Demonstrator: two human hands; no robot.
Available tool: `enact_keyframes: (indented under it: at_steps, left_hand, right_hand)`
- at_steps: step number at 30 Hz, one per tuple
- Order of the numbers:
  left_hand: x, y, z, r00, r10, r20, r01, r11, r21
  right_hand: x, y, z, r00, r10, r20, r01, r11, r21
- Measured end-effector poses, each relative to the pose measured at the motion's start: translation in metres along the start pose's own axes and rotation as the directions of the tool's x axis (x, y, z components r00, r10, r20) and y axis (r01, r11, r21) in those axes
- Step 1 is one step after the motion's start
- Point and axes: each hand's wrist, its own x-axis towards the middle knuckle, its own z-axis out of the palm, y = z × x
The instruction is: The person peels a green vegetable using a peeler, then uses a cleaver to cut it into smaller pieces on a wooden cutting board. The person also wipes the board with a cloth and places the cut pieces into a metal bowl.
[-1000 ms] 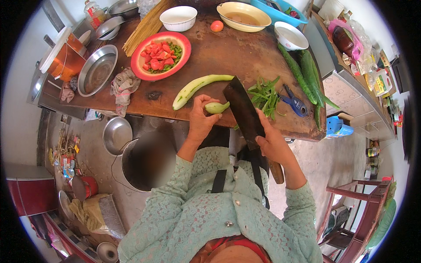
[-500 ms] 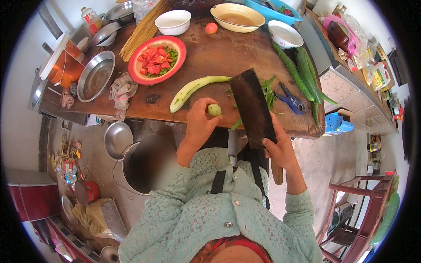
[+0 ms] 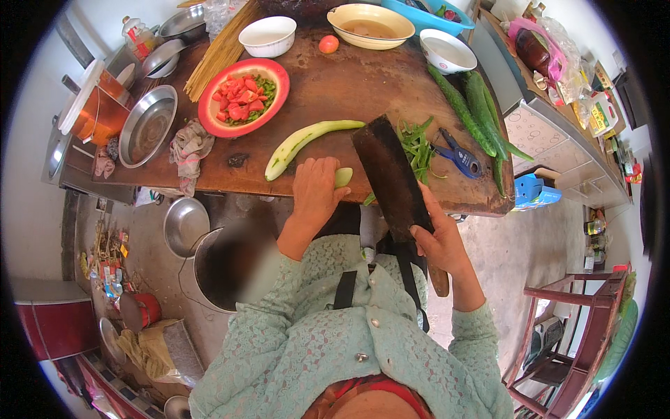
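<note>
My left hand (image 3: 315, 190) presses a short pale green piece of gourd (image 3: 343, 177) against the near edge of the wooden table (image 3: 349, 84). My right hand (image 3: 438, 241) grips the handle of a big dark cleaver (image 3: 389, 174), its blade raised flat just right of that piece. A long peeled pale green gourd (image 3: 307, 143) lies on the table just beyond my left hand. Chopped green beans (image 3: 417, 146) lie beside the blade.
A red plate of chopped tomato and greens (image 3: 242, 98), white bowls (image 3: 267, 35), a yellow bowl (image 3: 370, 24), a small tomato (image 3: 328, 44), long cucumbers (image 3: 474, 105), blue pliers (image 3: 457, 155) and steel dishes (image 3: 148, 126) sit on the table. Pots stand on the floor at left (image 3: 185, 225).
The cleaver has tipped from lying across the table to standing nearer my body. My left hand has shifted the short gourd piece slightly along the table edge.
</note>
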Motion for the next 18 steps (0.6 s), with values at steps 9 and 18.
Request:
enact_keyframes:
  at_steps: [9, 18]
  left_hand:
    - [0.029, -0.026, 0.016, 0.996, 0.005, -0.085, 0.009, 0.987, 0.161]
    - [0.043, -0.029, 0.009, 0.964, 0.042, -0.262, 0.065, 0.921, 0.385]
  right_hand:
    - [-0.008, 0.004, 0.0, 0.993, 0.096, 0.072, -0.104, 0.988, 0.115]
    - [0.005, 0.018, -0.006, 0.993, 0.106, 0.057, -0.116, 0.973, 0.201]
